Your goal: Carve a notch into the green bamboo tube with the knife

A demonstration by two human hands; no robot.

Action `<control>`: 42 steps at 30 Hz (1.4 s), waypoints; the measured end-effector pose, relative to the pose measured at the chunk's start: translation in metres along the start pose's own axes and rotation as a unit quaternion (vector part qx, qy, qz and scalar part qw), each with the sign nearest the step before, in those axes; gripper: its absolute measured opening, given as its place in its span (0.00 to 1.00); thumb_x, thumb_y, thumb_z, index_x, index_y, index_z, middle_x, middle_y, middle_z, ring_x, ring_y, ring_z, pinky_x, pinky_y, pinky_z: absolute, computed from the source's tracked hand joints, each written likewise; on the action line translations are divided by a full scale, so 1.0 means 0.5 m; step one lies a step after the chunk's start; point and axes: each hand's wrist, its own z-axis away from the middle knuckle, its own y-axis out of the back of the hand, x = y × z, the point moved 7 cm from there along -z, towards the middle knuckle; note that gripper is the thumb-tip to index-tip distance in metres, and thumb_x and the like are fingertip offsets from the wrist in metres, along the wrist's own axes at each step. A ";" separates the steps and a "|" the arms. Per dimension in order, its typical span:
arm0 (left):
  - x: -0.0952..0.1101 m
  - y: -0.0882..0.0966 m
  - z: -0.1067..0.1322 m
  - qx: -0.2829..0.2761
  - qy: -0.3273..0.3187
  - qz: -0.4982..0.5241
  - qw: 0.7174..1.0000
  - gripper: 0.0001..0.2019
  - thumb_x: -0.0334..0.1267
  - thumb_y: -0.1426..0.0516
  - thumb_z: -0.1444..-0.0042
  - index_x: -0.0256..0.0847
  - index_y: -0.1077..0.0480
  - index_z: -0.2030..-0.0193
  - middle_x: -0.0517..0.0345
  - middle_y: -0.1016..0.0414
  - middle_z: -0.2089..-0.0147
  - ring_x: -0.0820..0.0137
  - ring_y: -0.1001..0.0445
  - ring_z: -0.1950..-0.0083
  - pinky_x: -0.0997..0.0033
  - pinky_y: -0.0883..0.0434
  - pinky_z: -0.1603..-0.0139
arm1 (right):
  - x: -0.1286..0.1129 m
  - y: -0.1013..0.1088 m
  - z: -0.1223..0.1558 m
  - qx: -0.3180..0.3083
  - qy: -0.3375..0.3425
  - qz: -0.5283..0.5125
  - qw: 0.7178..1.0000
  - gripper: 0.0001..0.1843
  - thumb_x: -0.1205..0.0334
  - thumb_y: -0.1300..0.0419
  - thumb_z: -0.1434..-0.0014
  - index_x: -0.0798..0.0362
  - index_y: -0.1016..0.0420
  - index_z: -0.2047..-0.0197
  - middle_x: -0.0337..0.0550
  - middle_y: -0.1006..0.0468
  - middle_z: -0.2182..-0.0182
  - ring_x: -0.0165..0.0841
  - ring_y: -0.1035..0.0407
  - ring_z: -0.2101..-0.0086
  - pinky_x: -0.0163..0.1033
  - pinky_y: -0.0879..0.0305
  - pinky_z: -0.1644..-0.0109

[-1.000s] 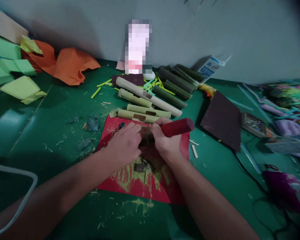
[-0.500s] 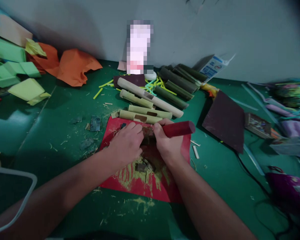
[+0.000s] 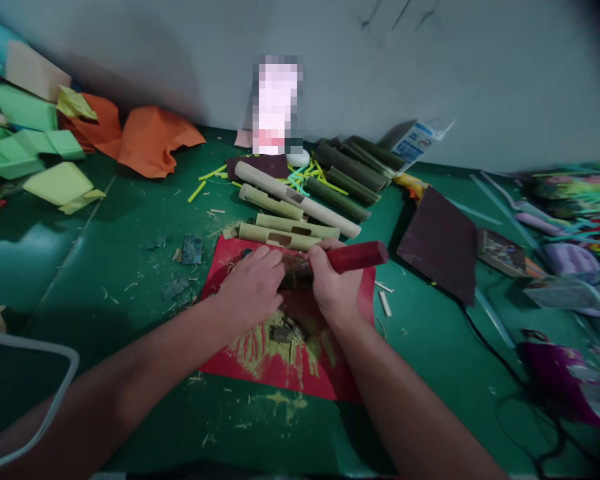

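Over a red sheet (image 3: 290, 377), my left hand (image 3: 254, 283) is closed round a dark brown-green tube, apparently bamboo (image 3: 296, 273), pressing it down. My right hand (image 3: 334, 287) is wrapped round a tool with a thick red handle (image 3: 360, 256), which points out to the right. The tool's working end is hidden by my fingers, close to the tube. Yellowish shavings and dust (image 3: 250, 353) are strewn on the sheet nearest me, with dark chips (image 3: 283, 332) among them. Just beyond my hands lie several pale peeled bamboo tubes (image 3: 300, 210) with notches cut in them.
Dark green bamboo tubes (image 3: 347, 163) are stacked by the wall, near a propped, blurred-out bright panel (image 3: 277, 100). Folded green paper (image 3: 25, 107) and orange sheets (image 3: 160, 140) lie at the left. At the right are a dark board (image 3: 437, 247), a purple pouch (image 3: 560, 373) and a black cable.
The view has shifted slightly, so the surroundings sit a little differently. Both hands keep their holds, and the red handle stays almost in the same place.
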 end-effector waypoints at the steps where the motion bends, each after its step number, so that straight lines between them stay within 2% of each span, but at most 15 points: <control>1: 0.000 0.001 0.000 0.002 -0.001 -0.003 1.000 0.05 0.32 0.39 0.42 0.35 0.26 0.59 0.46 0.26 0.54 0.56 0.31 0.48 0.55 0.27 0.46 | 0.001 -0.003 -0.002 -0.007 0.002 0.004 1.000 0.10 0.54 0.40 0.47 0.47 0.32 0.77 0.35 0.31 0.79 0.33 0.36 0.75 0.40 0.35 0.68; 7: -0.001 0.003 -0.002 -0.001 0.000 -0.013 1.000 0.05 0.33 0.38 0.41 0.35 0.25 0.60 0.46 0.26 0.55 0.56 0.30 0.48 0.55 0.27 0.47 | -0.001 -0.011 -0.005 -0.031 0.012 0.004 0.999 0.09 0.54 0.40 0.48 0.48 0.32 0.75 0.35 0.30 0.78 0.33 0.36 0.74 0.40 0.35 0.68; 13: -0.004 0.001 -0.005 -0.003 0.001 0.008 1.000 0.06 0.33 0.38 0.42 0.34 0.25 0.58 0.47 0.26 0.55 0.57 0.31 0.49 0.56 0.27 0.47 | -0.012 -0.018 -0.007 -0.050 0.024 -0.001 0.998 0.10 0.56 0.41 0.50 0.48 0.36 0.78 0.33 0.35 0.80 0.31 0.39 0.76 0.39 0.37 0.70; 17: -0.006 -0.001 -0.004 0.014 -0.002 0.016 1.000 0.05 0.33 0.40 0.39 0.35 0.25 0.58 0.48 0.27 0.56 0.58 0.31 0.49 0.56 0.28 0.47 | 0.004 -0.016 0.000 -0.059 -0.024 0.003 0.998 0.09 0.57 0.41 0.53 0.48 0.35 0.80 0.34 0.35 0.82 0.31 0.40 0.78 0.39 0.42 0.74; 19: -0.007 -0.002 -0.004 0.020 -0.005 0.012 1.000 0.03 0.32 0.41 0.39 0.35 0.26 0.60 0.48 0.28 0.57 0.57 0.31 0.49 0.56 0.28 0.47 | 0.003 -0.007 0.004 -0.036 -0.022 0.008 0.999 0.09 0.56 0.40 0.54 0.48 0.34 0.81 0.34 0.34 0.83 0.32 0.40 0.78 0.39 0.41 0.73; 21: -0.008 -0.002 -0.004 0.022 -0.005 0.006 1.000 0.03 0.31 0.40 0.41 0.35 0.26 0.61 0.48 0.28 0.56 0.57 0.32 0.48 0.56 0.28 0.47 | 0.001 0.007 0.005 0.012 -0.013 -0.008 1.000 0.11 0.56 0.41 0.51 0.47 0.35 0.80 0.34 0.34 0.82 0.32 0.39 0.77 0.40 0.39 0.72; 23: -0.009 -0.001 -0.005 0.020 -0.003 0.001 1.000 0.03 0.32 0.39 0.42 0.36 0.27 0.61 0.48 0.28 0.56 0.57 0.32 0.48 0.56 0.28 0.48 | -0.002 0.010 0.004 0.030 -0.001 -0.008 1.000 0.11 0.55 0.41 0.49 0.47 0.34 0.79 0.34 0.33 0.81 0.32 0.37 0.76 0.41 0.36 0.69; 27: -0.007 0.000 -0.006 0.010 0.002 -0.006 1.000 0.04 0.33 0.39 0.41 0.36 0.27 0.60 0.48 0.28 0.54 0.57 0.31 0.47 0.56 0.28 0.48 | -0.001 -0.001 0.000 0.009 0.016 -0.003 1.000 0.10 0.54 0.39 0.47 0.48 0.32 0.75 0.35 0.30 0.78 0.33 0.34 0.74 0.42 0.34 0.66; 33: -0.008 0.000 -0.008 -0.007 0.014 -0.016 1.000 0.05 0.33 0.38 0.41 0.36 0.26 0.59 0.48 0.27 0.53 0.56 0.31 0.46 0.56 0.28 0.47 | 0.015 -0.005 0.000 -0.001 0.001 -0.022 1.000 0.10 0.54 0.39 0.47 0.48 0.30 0.75 0.35 0.30 0.78 0.33 0.34 0.75 0.42 0.34 0.67; 42: -0.011 -0.002 -0.005 0.024 0.010 -0.015 1.000 0.04 0.34 0.38 0.42 0.38 0.27 0.61 0.49 0.27 0.55 0.57 0.31 0.48 0.56 0.28 0.49 | 0.006 -0.009 -0.003 -0.010 -0.005 -0.022 1.000 0.10 0.52 0.38 0.49 0.48 0.30 0.75 0.35 0.30 0.79 0.33 0.35 0.75 0.40 0.35 0.70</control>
